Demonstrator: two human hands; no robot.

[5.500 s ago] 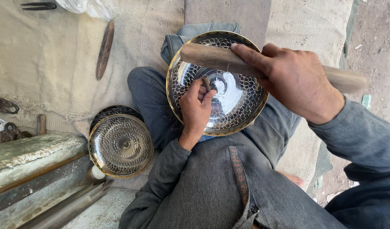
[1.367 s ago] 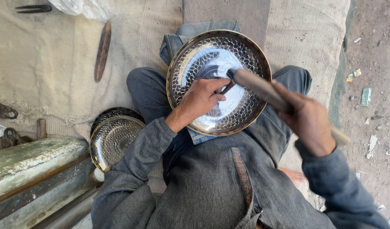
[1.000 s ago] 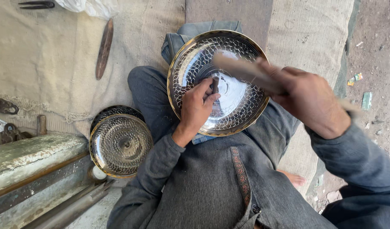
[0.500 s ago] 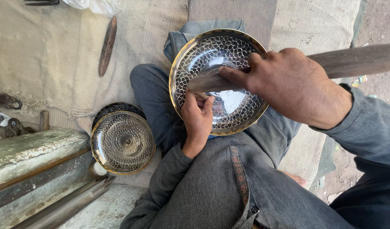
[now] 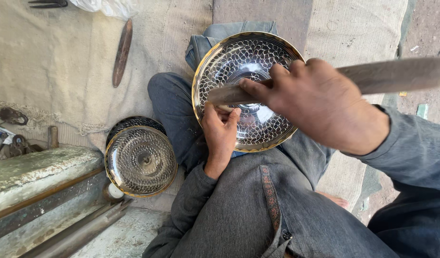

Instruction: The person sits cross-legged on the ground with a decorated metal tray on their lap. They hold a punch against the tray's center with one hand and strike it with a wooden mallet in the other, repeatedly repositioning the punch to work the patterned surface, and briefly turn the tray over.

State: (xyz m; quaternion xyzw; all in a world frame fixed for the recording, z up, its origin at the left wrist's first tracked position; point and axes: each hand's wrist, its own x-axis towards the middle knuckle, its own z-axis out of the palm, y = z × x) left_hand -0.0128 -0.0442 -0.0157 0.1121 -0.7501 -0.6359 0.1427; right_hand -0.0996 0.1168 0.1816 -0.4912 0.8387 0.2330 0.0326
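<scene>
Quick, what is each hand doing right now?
Left hand: closed, pinching a small tool against the plate.
Right hand: closed around a wooden stick.

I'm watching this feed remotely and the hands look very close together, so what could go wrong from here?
1. The wooden mallet in the right hand is raised just above the left hand, which rests on the patterned metal plate; a stray blow might hit its fingers.
2. The plate lies on the lap, apparently steadied only by that hand, so it could slip.
</scene>
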